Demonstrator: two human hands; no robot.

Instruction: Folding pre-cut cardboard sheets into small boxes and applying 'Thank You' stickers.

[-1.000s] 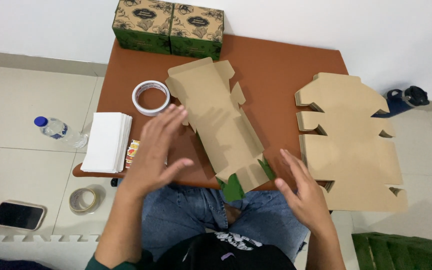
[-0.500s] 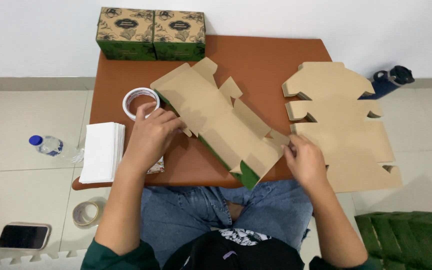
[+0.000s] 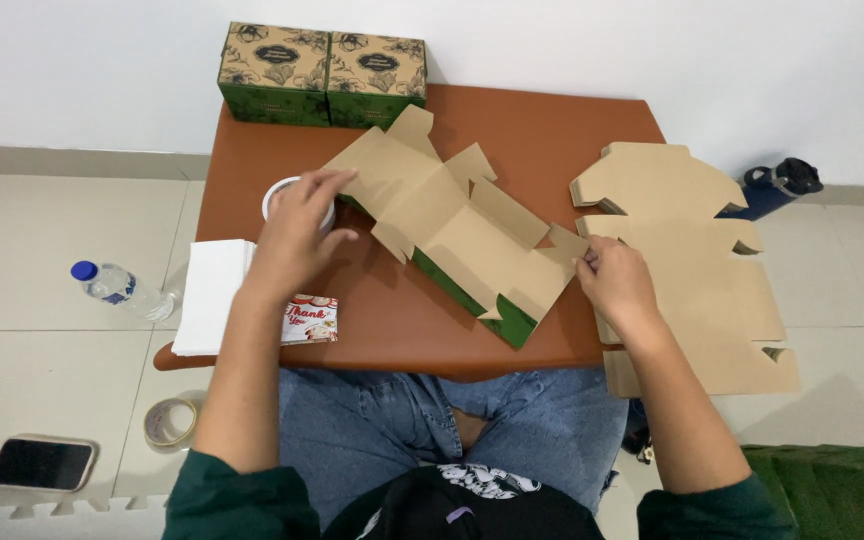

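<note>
Table (image 3: pixel 552 130), low and brown-topped, carries the work, with your knees tucked under its near edge so both arms reach across without strain. Stack of flat kraft box blanks (image 3: pixel 687 250) sits at your right, hanging off the table's right edge, close enough for the right hand to draw from. Box blank (image 3: pixel 462 235) in hand lies diagonally across the middle of the table, brown inside face up, its long green-printed wall folded upright along the near side. 2 finished green-and-kraft boxes (image 3: pixel 322 75) stand side by side at the far edge against the wall, out of the folding area. White paper stack (image 3: pixel 210 308) rests on the left near corner, a small printed card (image 3: pixel 310 318) just beside it.

Your left hand (image 3: pixel 297 240) lies over the white tape roll (image 3: pixel 297 200), fingers spread wide and flat, fingertips touching the blank's left flap to pin it. Your right hand (image 3: pixel 617 280) pinches the blank's right end flap, fingers closed narrow on the card edge, holding that end steady.

On the floor at your left: water bottle (image 3: pixel 117 288), clear tape roll (image 3: pixel 170 422), phone (image 3: pixel 42 463).
</note>
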